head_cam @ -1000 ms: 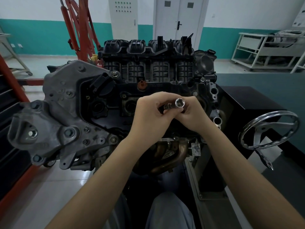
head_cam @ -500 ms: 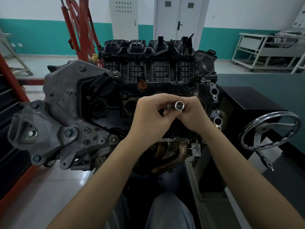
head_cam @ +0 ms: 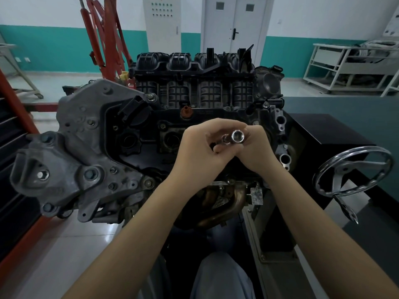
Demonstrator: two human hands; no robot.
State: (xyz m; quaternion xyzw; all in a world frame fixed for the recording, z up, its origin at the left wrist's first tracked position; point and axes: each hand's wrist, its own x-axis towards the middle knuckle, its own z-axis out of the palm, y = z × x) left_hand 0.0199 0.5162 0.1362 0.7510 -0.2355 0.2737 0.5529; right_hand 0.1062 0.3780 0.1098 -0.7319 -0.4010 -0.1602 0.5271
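Two curled grips, left hand (head_cam: 198,147) and right hand (head_cam: 257,147), pinch one socket (head_cam: 237,136) (open end toward camera).

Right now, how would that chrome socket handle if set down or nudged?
The socket looks like polished steel: probably rigid and heavy for its size, maybe slippery. Its round barrel would likely roll if laid sideways.

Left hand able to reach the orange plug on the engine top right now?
Probably yes: the orange plug sits exposed just beyond the left hand, nothing between them. But that hand grips the socket tool together with the right hand, so it must let go first.
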